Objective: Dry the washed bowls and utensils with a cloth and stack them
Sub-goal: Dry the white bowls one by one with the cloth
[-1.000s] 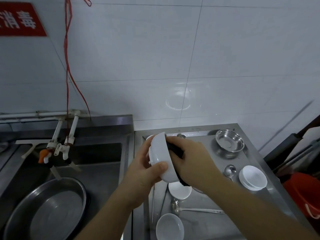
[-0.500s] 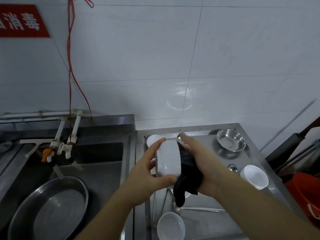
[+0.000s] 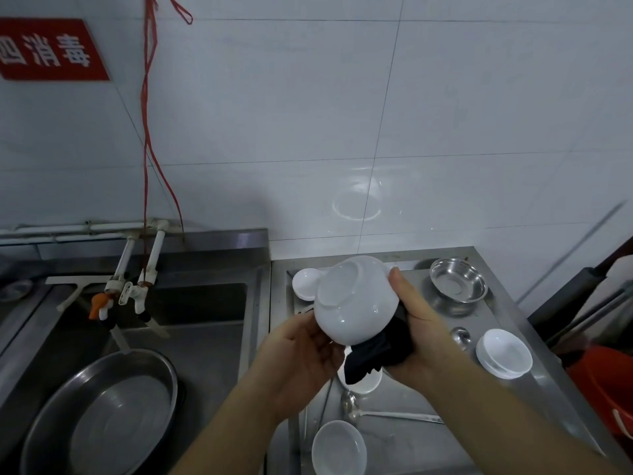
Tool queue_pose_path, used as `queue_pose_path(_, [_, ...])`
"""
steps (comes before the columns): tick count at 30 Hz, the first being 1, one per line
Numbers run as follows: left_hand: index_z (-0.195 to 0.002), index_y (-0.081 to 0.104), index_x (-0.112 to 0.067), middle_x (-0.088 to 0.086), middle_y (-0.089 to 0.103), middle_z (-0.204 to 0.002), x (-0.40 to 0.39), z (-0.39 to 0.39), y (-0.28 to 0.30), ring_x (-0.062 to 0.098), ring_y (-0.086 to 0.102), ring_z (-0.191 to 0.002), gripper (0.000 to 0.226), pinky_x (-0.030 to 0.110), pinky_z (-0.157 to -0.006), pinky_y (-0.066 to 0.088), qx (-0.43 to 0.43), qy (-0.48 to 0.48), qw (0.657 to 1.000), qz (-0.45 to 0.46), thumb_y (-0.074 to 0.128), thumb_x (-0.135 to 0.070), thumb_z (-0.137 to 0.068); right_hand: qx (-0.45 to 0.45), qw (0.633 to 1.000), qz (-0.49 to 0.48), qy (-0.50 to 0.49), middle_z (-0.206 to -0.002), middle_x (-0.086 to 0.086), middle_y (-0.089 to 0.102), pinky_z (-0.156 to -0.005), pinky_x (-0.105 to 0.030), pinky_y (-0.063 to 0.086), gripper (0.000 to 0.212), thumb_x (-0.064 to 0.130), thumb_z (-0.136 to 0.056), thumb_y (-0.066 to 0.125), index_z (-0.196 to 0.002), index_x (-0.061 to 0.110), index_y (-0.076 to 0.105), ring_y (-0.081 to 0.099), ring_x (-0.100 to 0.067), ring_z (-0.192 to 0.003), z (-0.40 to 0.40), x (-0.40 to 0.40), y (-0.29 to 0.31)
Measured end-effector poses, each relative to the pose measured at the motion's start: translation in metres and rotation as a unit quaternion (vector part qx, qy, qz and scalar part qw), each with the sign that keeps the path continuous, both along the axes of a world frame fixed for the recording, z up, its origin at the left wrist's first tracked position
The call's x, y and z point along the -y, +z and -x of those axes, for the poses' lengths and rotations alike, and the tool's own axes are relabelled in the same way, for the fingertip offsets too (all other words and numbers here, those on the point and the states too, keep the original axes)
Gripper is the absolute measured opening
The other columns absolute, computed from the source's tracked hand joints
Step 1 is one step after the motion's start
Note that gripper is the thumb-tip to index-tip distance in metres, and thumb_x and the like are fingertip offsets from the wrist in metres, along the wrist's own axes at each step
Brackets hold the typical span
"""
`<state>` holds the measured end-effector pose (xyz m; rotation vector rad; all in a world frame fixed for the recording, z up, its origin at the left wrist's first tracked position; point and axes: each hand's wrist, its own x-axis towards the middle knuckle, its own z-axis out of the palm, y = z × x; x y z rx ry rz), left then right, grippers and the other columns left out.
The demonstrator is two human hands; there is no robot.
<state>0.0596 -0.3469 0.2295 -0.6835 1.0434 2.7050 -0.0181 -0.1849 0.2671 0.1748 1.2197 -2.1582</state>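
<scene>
A white bowl (image 3: 356,299) is held above the steel counter (image 3: 507,406), turned so its base faces up and to the left. My left hand (image 3: 301,354) supports it from below. My right hand (image 3: 418,323) grips its right side through a black cloth (image 3: 380,351) that hangs under the bowl. A stack of white bowls (image 3: 503,353) stands at the right of the counter. More white bowls lie at the back (image 3: 306,281), under the cloth (image 3: 361,383) and at the front (image 3: 339,449). A steel ladle (image 3: 383,411) lies between them.
A steel bowl (image 3: 459,281) sits at the counter's back right, with a small ladle head (image 3: 460,335) in front of it. To the left is a sink (image 3: 191,337) with taps (image 3: 137,289) and a large steel basin (image 3: 102,413). A red bucket (image 3: 603,385) stands at the right.
The bowl has been turned from on edge to base-up and raised slightly. My right hand with the cloth has shifted from the bowl's inside to its outer right side.
</scene>
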Motion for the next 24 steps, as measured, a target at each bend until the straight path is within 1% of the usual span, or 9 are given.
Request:
queue_pose_path(4, [-0.123, 0.075, -0.002, 0.02, 0.073, -0.116, -0.001, 0.001, 0.007, 0.027, 0.075, -0.089, 0.038, 0.033, -0.068, 0.064, -0.042, 0.052, 0.996, -0.051, 0.058, -0.024, -0.097, 0.003, 1.0, 0.008, -0.011, -0.109, -0.014, 0.079, -0.065, -0.034, 0.063, 0.052, 0.055, -0.094, 0.057, -0.12, 0.015, 0.078, 0.079, -0.026, -0.084, -0.005, -0.004, 0.0])
queue_pose_path(9, [-0.138, 0.063, -0.01, 0.017, 0.07, -0.135, 0.005, 0.001, 0.026, 0.03, 0.073, -0.115, 0.041, 0.037, -0.083, 0.065, -0.088, 0.081, 0.992, -0.047, 0.042, -0.03, -0.109, 0.041, 0.998, -0.053, -0.015, -0.107, -0.017, 0.079, -0.068, -0.037, 0.062, 0.058, 0.061, -0.096, 0.061, -0.117, 0.01, 0.079, 0.078, -0.031, -0.085, -0.013, -0.001, -0.011])
queue_pose_path(12, [-0.138, 0.06, -0.009, 0.016, 0.07, -0.136, 0.007, 0.001, 0.036, 0.033, 0.069, -0.122, 0.043, 0.043, -0.089, 0.064, -0.113, 0.097, 0.989, -0.014, 0.054, -0.026, -0.099, 0.046, 0.992, -0.103, -0.054, -0.095, -0.018, 0.074, -0.067, -0.038, 0.058, 0.049, 0.048, -0.099, 0.066, -0.115, 0.002, 0.075, 0.072, -0.031, -0.074, -0.011, 0.001, -0.016])
queue_pose_path(15, [-0.119, 0.067, -0.012, 0.011, 0.075, -0.123, 0.013, 0.0, 0.037, 0.031, 0.074, -0.111, 0.023, 0.043, -0.084, 0.064, -0.11, 0.108, 0.983, 0.098, 0.059, -0.016, -0.098, -0.004, 0.991, -0.075, -0.11, -0.101, -0.017, 0.071, -0.068, -0.04, 0.053, 0.042, 0.047, -0.097, 0.068, -0.111, 0.007, 0.073, 0.07, -0.033, -0.078, -0.002, 0.002, -0.006])
queue_pose_path(18, [-0.113, 0.068, -0.013, 0.01, 0.074, -0.117, 0.016, -0.003, 0.032, 0.03, 0.073, -0.109, 0.014, 0.04, -0.088, 0.063, -0.093, 0.064, 0.959, 0.259, 0.057, -0.015, -0.104, -0.176, 0.971, -0.082, -0.141, -0.108, -0.002, 0.08, -0.071, -0.043, 0.064, 0.021, 0.034, -0.103, 0.065, -0.117, 0.021, 0.074, 0.078, -0.027, -0.097, 0.002, 0.005, 0.017])
queue_pose_path(20, [-0.113, 0.067, -0.011, 0.009, 0.075, -0.111, 0.013, -0.005, 0.031, 0.031, 0.073, -0.108, 0.013, 0.043, -0.092, 0.063, -0.106, 0.029, 0.946, 0.306, 0.059, -0.017, -0.105, -0.372, 0.911, -0.124, -0.127, -0.102, 0.022, 0.077, -0.078, -0.024, 0.061, 0.018, 0.02, -0.104, 0.063, -0.118, 0.028, 0.07, 0.074, -0.001, -0.099, -0.006, 0.008, 0.038])
queue_pose_path(21, [-0.114, 0.067, -0.01, 0.01, 0.076, -0.11, 0.011, -0.006, 0.032, 0.033, 0.073, -0.107, 0.015, 0.046, -0.094, 0.062, -0.122, 0.009, 0.944, 0.307, 0.06, -0.019, -0.104, -0.485, 0.855, -0.159, -0.09, -0.106, 0.03, 0.072, -0.081, -0.013, 0.055, 0.022, 0.022, -0.103, 0.064, -0.122, 0.033, 0.067, 0.068, 0.007, -0.101, -0.009, 0.009, 0.044])
queue_pose_path(22, [-0.118, 0.066, -0.009, 0.012, 0.076, -0.112, 0.01, -0.007, 0.032, 0.035, 0.073, -0.108, 0.02, 0.048, -0.095, 0.061, -0.142, -0.01, 0.942, 0.304, 0.062, -0.022, -0.103, -0.587, 0.779, -0.216, -0.041, -0.114, 0.031, 0.068, -0.088, -0.01, 0.05, 0.028, 0.03, -0.101, 0.064, -0.128, 0.036, 0.064, 0.064, 0.008, -0.108, -0.009, 0.009, 0.043])
queue_pose_path(24, [-0.131, 0.061, -0.01, 0.016, 0.075, -0.119, 0.007, -0.01, 0.035, 0.035, 0.073, -0.111, 0.028, 0.047, -0.094, 0.061, -0.176, -0.037, 0.935, 0.306, 0.06, -0.014, -0.104, -0.729, 0.613, -0.3, 0.046, -0.127, 0.017, 0.066, -0.103, -0.023, 0.045, 0.04, 0.04, -0.096, 0.065, -0.135, 0.03, 0.063, 0.06, -0.006, -0.121, -0.004, 0.009, 0.034])
